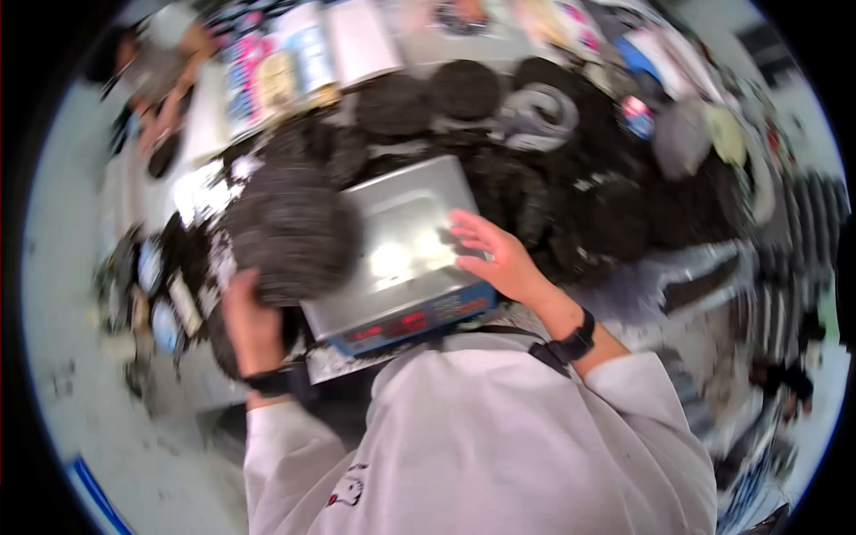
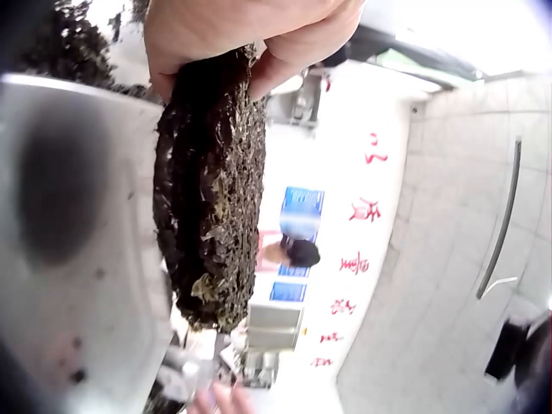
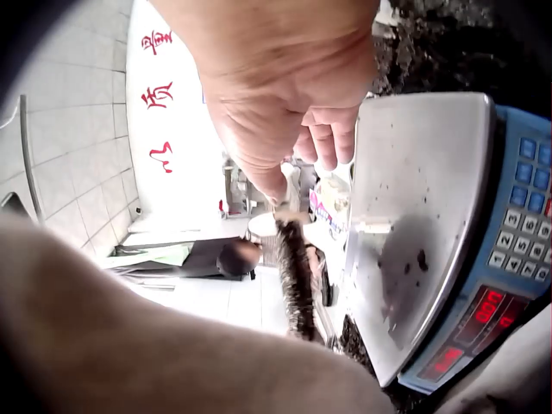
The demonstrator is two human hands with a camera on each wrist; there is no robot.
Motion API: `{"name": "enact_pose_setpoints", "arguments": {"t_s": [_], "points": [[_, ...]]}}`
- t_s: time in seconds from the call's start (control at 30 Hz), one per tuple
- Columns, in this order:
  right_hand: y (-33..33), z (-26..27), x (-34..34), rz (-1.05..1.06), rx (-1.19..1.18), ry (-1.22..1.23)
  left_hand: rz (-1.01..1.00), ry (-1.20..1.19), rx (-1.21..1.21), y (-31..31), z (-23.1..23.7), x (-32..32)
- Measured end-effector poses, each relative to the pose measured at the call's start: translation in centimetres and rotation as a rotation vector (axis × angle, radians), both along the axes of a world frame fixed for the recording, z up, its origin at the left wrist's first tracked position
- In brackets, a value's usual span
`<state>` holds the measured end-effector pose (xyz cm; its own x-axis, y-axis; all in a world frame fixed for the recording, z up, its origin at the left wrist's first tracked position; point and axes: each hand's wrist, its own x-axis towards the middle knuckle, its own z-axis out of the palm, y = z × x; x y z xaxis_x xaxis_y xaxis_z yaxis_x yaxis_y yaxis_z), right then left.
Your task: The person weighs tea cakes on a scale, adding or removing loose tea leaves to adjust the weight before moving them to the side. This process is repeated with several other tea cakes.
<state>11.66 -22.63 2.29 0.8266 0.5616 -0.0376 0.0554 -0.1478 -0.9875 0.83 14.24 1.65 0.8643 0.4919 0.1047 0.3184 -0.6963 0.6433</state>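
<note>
My left hand point(image 1: 252, 321) grips a round, dark cake of dried seaweed point(image 1: 290, 223) by its near edge. In the left wrist view the thumb and fingers pinch the top of the thick seaweed cake point(image 2: 211, 207), whose side looks rough and flaky. The cake is held up over the left part of a digital scale point(image 1: 415, 214), and its dark reflection shows on the metal pan. My right hand point(image 1: 501, 260) hovers above the pan's right side, fingers extended and holding nothing. Dark crumbs lie on the pan point(image 3: 414, 172), beside a lit red display point(image 3: 487, 315).
More dark round cakes point(image 1: 464, 89) and loose dark seaweed point(image 1: 624, 214) cover the table behind and right of the scale. A grey roll of tape point(image 1: 539, 116) lies among them. Printed bags point(image 1: 308, 45) line the back. Another person point(image 1: 160, 71) is at the far left.
</note>
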Motion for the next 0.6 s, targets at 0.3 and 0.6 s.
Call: {"name": "enact_pose_setpoints", "arguments": {"t_s": [0.3, 0.6], "points": [[-23.6, -10.2, 1.0, -0.631, -0.937, -0.347, 0.563, -0.438, -1.098, 12.6, -4.2, 1.1], [-28.5, -14.1, 7.2, -0.524, -1.415, -0.199, 0.486, -0.160, -1.086, -1.6, -1.5, -2.0]]}}
